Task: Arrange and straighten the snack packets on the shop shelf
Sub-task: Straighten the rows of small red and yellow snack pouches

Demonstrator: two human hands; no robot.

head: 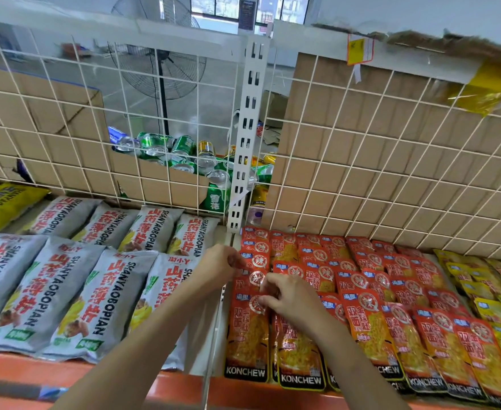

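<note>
Hands at the red snack packets

Orange trim runs along the front lip of the shelf (169, 386), nearest the person. Two bare forearms reach over it. The right hand (292, 300) has its fingers curled, pinching the top edge of the front red packet (247, 341) in the leftmost column. The left hand (218, 269), just beyond, pinches the top of another red packet (253, 260) further back in that column.

The red packets (370, 329) lie flat in overlapping columns. Their long axes run front to back, with the KONCHEW ends toward the person. To their left, grey packets (65, 297) lie lengthwise in two rows, tilted slightly to the right. To the right lie yellow packets (491, 309), lined up the same way as the red ones.

Behind the goods stands a white wire grid (391, 161) with a slotted post (247, 137) and cardboard (346, 137) at its back. Through the gap show drink cans (184, 149), a standing fan (160, 63) and windows (213, 7).
</note>
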